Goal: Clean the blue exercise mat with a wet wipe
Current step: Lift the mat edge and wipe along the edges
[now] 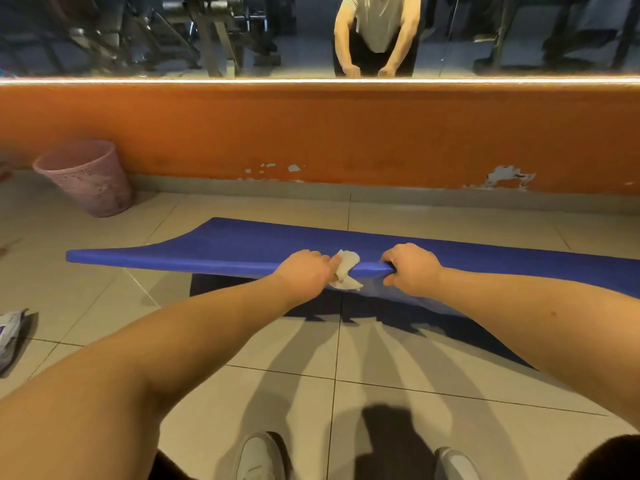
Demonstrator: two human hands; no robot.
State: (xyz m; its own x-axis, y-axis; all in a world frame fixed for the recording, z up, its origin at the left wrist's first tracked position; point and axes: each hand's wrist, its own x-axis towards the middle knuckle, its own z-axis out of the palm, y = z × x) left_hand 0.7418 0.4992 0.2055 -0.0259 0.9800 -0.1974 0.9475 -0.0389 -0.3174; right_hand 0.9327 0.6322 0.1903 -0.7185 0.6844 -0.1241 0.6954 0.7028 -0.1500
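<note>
The blue exercise mat [221, 242] stretches across the tiled floor, and its near edge is lifted off the ground. My left hand [306, 271] grips that raised edge together with a crumpled white wet wipe [346, 268], which drapes over the edge. My right hand [412, 268] grips the same edge just to the right, fingers curled over the top. The mat's dark shadow lies on the tiles beneath.
A pink waste basket [88, 176] stands at the back left by the orange wall [346, 133]. A mirror above the wall reflects a person and gym equipment. A wipe packet [10, 336] lies on the floor at the far left. My shoes [259, 459] show below.
</note>
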